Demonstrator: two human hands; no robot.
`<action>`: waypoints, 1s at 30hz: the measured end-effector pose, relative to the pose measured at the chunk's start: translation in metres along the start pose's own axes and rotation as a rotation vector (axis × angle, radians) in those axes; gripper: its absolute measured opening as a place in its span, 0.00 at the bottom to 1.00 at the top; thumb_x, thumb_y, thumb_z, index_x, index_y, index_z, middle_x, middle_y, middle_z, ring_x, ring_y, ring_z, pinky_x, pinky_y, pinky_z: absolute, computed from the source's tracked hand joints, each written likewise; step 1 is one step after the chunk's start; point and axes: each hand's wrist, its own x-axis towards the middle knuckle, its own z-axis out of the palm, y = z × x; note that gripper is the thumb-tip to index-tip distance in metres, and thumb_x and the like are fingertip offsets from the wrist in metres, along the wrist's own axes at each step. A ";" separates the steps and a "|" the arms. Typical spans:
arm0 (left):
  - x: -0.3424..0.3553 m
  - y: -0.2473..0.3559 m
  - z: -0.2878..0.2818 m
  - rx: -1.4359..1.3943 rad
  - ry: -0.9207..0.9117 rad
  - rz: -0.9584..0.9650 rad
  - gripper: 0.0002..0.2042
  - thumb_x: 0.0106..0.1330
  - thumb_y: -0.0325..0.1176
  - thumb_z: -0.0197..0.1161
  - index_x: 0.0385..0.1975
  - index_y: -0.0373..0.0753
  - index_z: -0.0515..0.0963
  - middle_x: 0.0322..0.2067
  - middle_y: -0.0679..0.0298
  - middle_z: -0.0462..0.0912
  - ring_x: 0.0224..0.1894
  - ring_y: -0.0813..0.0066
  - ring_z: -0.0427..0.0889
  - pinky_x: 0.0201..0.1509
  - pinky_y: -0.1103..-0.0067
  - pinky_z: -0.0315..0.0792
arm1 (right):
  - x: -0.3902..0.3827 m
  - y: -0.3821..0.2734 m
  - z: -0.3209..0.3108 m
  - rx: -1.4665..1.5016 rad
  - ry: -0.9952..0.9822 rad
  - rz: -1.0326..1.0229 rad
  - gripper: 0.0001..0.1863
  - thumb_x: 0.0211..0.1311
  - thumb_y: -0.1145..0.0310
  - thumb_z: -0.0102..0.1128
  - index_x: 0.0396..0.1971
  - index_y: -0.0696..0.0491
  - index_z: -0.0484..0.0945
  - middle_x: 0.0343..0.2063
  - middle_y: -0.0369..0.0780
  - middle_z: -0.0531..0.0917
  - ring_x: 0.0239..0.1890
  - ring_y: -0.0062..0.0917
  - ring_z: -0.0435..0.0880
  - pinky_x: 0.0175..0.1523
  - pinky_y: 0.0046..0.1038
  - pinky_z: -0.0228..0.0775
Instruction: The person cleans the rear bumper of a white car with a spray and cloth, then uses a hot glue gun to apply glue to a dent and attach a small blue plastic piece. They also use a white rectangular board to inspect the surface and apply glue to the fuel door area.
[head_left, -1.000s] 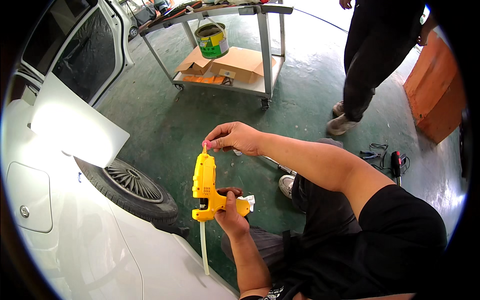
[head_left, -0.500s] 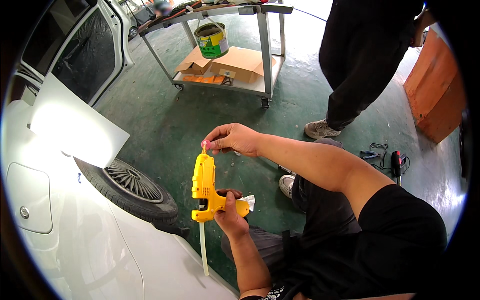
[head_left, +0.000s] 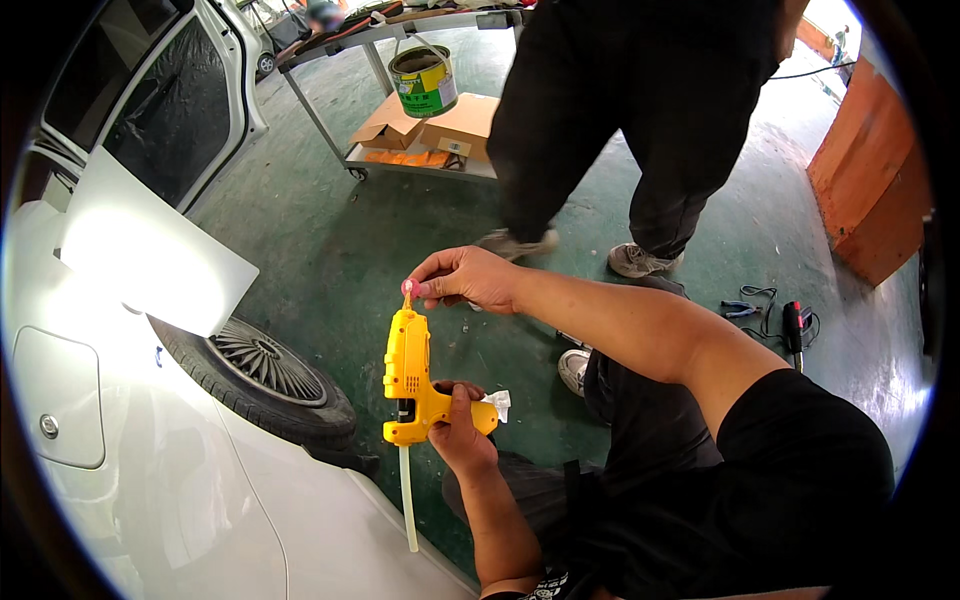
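Yellow glue gun (head_left: 407,365): found in the left hand (head_left: 462,437), whose fingers are wrapped around the handle. The trigger is hidden by the grip; whether it is pressed cannot be told. The body stands nearly upright, up and to the left of those fingers, with the nozzle (head_left: 407,301) uppermost. A pale glue stick (head_left: 407,500) hangs from the rear end, below and left of the same fingers. A small white piece (head_left: 502,404) shows at the handle's end, to their right; its kind cannot be determined.

Right hand (head_left: 472,279): fingers pinched on a small pink tab (head_left: 410,286), which sits at their tips, over the nozzle and apparently in contact with it. A pale patch shows on the tab; whether this is glue cannot be confirmed.

Step in hand, as judged: putting glue from the nozzle onto the tab. Next move, as judged: calls for a measured squeeze by the left fingers if coverage is short, otherwise a clean parting of tab and nozzle, right fingertips clear of the probably hot tip.

Surroundings: a white car (head_left: 200,480) lies left of both hands' fingers; a co-worker's legs (head_left: 690,110) stand beyond the right ones.
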 end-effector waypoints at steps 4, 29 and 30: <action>0.002 -0.003 -0.001 -0.019 -0.011 -0.001 0.07 0.70 0.19 0.60 0.44 0.37 0.75 0.32 0.63 0.79 0.36 0.74 0.79 0.47 0.74 0.76 | 0.002 0.002 -0.003 -0.011 0.005 -0.005 0.12 0.67 0.64 0.71 0.48 0.48 0.87 0.44 0.30 0.87 0.41 0.16 0.82 0.47 0.21 0.73; -0.001 0.000 0.001 0.083 0.012 0.020 0.07 0.70 0.24 0.60 0.45 0.38 0.74 0.31 0.64 0.77 0.35 0.73 0.78 0.48 0.74 0.74 | 0.000 -0.001 -0.001 0.049 0.012 0.038 0.13 0.67 0.64 0.71 0.48 0.50 0.86 0.45 0.31 0.87 0.41 0.16 0.82 0.47 0.20 0.73; -0.001 0.001 0.002 0.083 0.012 0.020 0.07 0.70 0.24 0.60 0.45 0.38 0.74 0.31 0.64 0.77 0.35 0.73 0.78 0.48 0.75 0.74 | 0.001 0.001 -0.001 0.056 0.010 0.038 0.13 0.68 0.63 0.71 0.48 0.50 0.86 0.45 0.31 0.87 0.41 0.16 0.82 0.47 0.20 0.73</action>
